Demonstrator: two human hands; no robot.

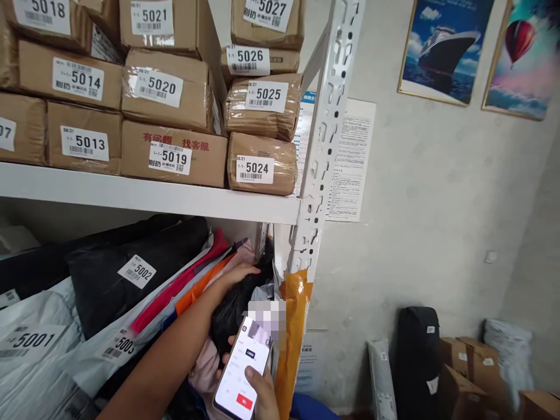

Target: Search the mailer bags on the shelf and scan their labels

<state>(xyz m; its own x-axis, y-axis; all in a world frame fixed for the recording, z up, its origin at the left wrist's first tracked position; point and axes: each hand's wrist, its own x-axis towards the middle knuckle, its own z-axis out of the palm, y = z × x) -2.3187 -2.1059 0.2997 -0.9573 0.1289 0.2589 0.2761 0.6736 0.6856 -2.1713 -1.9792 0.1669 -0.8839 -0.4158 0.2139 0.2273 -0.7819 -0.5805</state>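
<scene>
My right hand (261, 392) grips a smartphone (238, 373) low in the middle of the head view. Its thumb lies over the lit screen, which shows a small camera picture at the top and a red button near the bottom. Stretched in from the lower left, my left hand (240, 273) is at the right end of a row of upright parcel bags. It grasps the top of a black plastic parcel bag (234, 306), with most fingers hidden. Pink, orange and red bags stand just left of it. A blurred patch covers something above the phone.
Labelled cardboard boxes (174, 153) are stacked on the white shelf (144, 189) above my hands. A perforated upright post (321, 134), wrapped low down in orange tape (292, 332), stands close at the right. Boxes (464, 388) and a tall black parcel (417, 356) stand by the wall.
</scene>
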